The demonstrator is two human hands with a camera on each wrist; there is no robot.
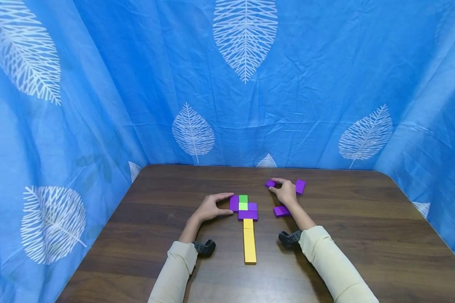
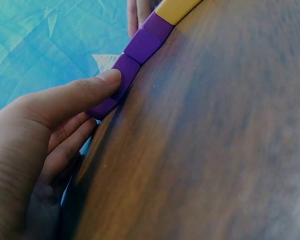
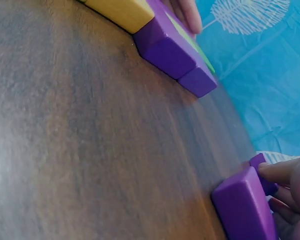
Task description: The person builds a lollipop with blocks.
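Note:
My left hand (image 1: 209, 208) pinches an upright purple block (image 1: 234, 203) by its near and far ends, thumb nearest me. That block stands against a green block (image 1: 243, 198) and a light green block (image 1: 243, 206). A small purple block (image 1: 252, 206) is on their right, and a wide purple block (image 1: 248, 215) runs below them. Farther back on the right, my right hand (image 1: 287, 193) pinches a small purple block (image 1: 270, 184) between thumb and fingers. In the right wrist view, its thumb presses on this small block (image 3: 258, 161), partly hidden behind a larger purple block (image 3: 244, 202).
Yellow blocks (image 1: 250, 246) form a column toward me below the wide purple one. Loose purple blocks lie by the right hand, one beyond it (image 1: 300, 187) and one under the wrist (image 1: 281, 211). A blue leaf-print curtain (image 1: 307, 139) rises behind the brown wooden table (image 1: 155, 189).

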